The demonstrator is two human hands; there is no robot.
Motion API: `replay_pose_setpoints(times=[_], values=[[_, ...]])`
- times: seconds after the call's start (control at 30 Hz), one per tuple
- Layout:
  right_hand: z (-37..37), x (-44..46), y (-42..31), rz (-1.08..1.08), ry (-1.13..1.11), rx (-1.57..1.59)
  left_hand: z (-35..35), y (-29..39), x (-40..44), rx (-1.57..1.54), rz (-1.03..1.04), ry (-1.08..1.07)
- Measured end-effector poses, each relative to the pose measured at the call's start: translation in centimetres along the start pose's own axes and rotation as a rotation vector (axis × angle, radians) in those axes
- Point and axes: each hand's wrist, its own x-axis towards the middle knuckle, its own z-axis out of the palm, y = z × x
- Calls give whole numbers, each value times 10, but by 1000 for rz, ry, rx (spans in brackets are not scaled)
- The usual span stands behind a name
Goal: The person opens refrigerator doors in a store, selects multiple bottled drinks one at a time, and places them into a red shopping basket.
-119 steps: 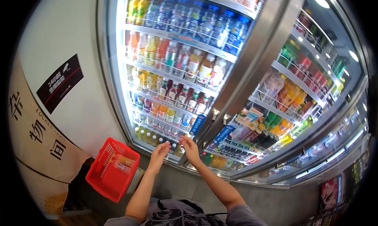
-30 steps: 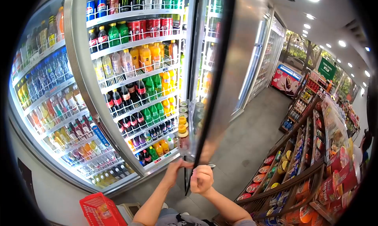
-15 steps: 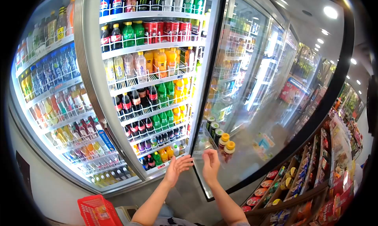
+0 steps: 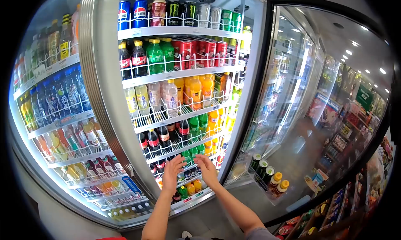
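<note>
My left hand is raised before the lower shelves of the open drinks fridge, its fingers stretched upward and nothing in it. Facing it, my right hand is also empty, with its fingers loosely bent and apart. Behind the hands are green bottles and dark cola bottles on wire-fronted shelves. Higher up, bottles of orange drink stand beside clear bottles, with red cans one shelf above. Neither hand appears to touch a bottle, though the exact gap cannot be judged.
The glass door stands swung open at right. By its lower part, several dark-green cans and yellow-capped bottles sit in a clear holder. A second drinks cabinet is at left. Packaged snacks fill racks at lower right.
The view has shifted closer to the fridge and tilted up. Both hands now appear in front of the lower shelves, nearer the shelf middle. The red basket has almost left the view.
</note>
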Motion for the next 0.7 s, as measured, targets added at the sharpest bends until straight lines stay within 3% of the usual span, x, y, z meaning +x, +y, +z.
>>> replay_pose_setpoints(times=[0.13,0.33,0.6,0.7], values=[[17,38,18,-1,15,8,-17,23,56,53,45,49],[23,106,17,-19,-28,43,-22,58,145,234,271,72],[48,219,-23,-121,-112,101,-15,86,250,171,354,182],[60,259,-31,-117,-135,126,-11,93,268,201,297,151]])
